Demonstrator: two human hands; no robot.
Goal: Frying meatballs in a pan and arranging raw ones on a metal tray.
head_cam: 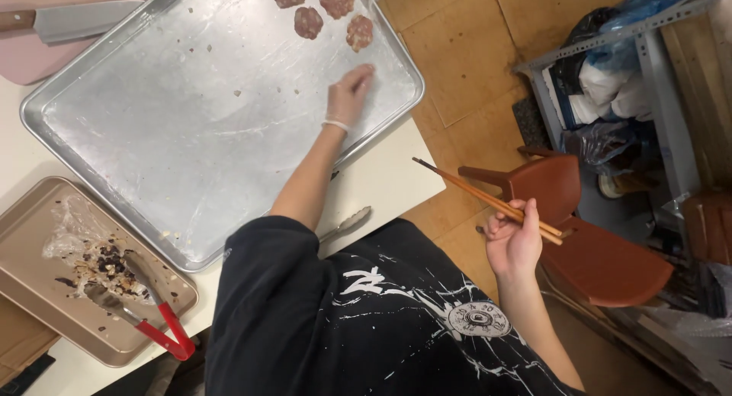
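My left hand (349, 94), in a thin clear glove, rests its fingertips on the bare metal of a large silver baking tray (191, 129), holding nothing. Several round raw meat patties (308, 22) lie at the tray's far corner, the nearest one (359, 32) just beyond my fingers. My right hand (515, 242) is off to the side of the table, over the floor, gripping a pair of wooden chopsticks (476, 191) that point up and to the left.
A cleaver (76, 18) lies on a pink cutting board (27, 64). A smaller brown tray (30, 236) holds crumbs, plastic wrap and red-handled tongs (164, 331). A metal utensil (347, 222) sits on the white table (389, 175). Brown stools (587, 236) and a metal shelf (648, 68) stand to the right.
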